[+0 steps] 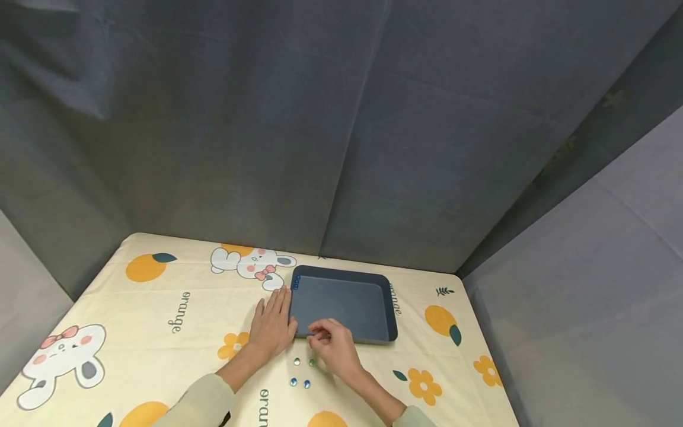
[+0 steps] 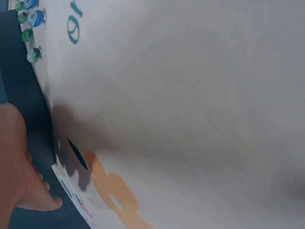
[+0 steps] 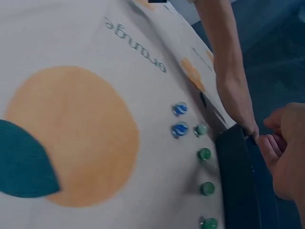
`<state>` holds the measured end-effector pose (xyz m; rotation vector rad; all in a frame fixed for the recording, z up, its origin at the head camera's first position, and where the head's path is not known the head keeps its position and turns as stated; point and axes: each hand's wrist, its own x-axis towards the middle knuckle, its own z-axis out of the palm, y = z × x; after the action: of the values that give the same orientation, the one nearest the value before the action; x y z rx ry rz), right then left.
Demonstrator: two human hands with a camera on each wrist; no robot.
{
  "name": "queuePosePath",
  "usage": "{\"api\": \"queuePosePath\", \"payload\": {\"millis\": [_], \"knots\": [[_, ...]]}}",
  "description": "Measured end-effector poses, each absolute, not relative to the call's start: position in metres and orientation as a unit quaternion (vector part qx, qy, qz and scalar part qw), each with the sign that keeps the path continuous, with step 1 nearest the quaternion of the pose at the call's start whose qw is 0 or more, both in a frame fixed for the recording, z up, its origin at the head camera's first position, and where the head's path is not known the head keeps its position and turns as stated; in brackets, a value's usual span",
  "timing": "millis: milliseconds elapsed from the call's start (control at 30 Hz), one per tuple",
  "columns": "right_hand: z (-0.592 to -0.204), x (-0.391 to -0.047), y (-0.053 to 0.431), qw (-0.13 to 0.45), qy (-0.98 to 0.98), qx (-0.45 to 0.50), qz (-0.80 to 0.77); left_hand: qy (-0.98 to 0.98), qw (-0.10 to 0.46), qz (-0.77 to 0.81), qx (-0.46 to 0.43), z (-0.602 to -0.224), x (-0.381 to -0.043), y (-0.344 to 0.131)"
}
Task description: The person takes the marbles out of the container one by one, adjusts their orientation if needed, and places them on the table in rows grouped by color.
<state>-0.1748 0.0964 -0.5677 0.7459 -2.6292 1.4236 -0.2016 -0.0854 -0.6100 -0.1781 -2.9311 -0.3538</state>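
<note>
A dark grey tray (image 1: 341, 305) lies on the patterned cloth. My left hand (image 1: 273, 326) rests along its left side, fingers straight and touching the rim. Over the near rim, toward the left corner, my right hand (image 1: 336, 350) pinches a small blue marble (image 1: 312, 334), mostly hidden by the fingertips. Several blue marbles (image 1: 296, 281) sit inside the tray's far left corner. In front of the tray, on the cloth, are two blue marbles (image 3: 180, 129), a pale clear-green marble (image 3: 201, 129) and several green marbles (image 3: 205, 153), partly covered by my right hand in the head view.
The cream tablecloth (image 1: 213, 332) carries printed oranges, flowers and rabbits. Dark grey curtains (image 1: 240, 130) hang behind the table, and a lighter curtain (image 1: 597, 308) stands at the right.
</note>
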Motion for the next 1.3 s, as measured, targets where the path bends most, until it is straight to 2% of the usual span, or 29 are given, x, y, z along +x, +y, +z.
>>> {"api": "queuePosePath", "payload": {"millis": [333, 600, 833, 1300], "knots": [[-0.556, -0.225, 0.083, 0.034, -0.873, 0.234, 0.426, -0.987, 0.085, -0.121, -0.060, -0.610, -0.202, -0.086], [-0.578, -0.258, 0.068, -0.005, -0.895, 0.166, 0.414, -0.989, 0.082, -0.113, -0.059, -0.610, -0.201, -0.086], [-0.596, -0.274, 0.053, -0.013, -0.905, 0.129, 0.404, -0.990, 0.076, -0.108, -0.057, -0.611, -0.202, -0.086], [-0.608, -0.294, 0.028, 0.032, -0.912, 0.072, 0.403, -0.988, 0.085, -0.115, -0.060, -0.613, -0.203, -0.087]]}}
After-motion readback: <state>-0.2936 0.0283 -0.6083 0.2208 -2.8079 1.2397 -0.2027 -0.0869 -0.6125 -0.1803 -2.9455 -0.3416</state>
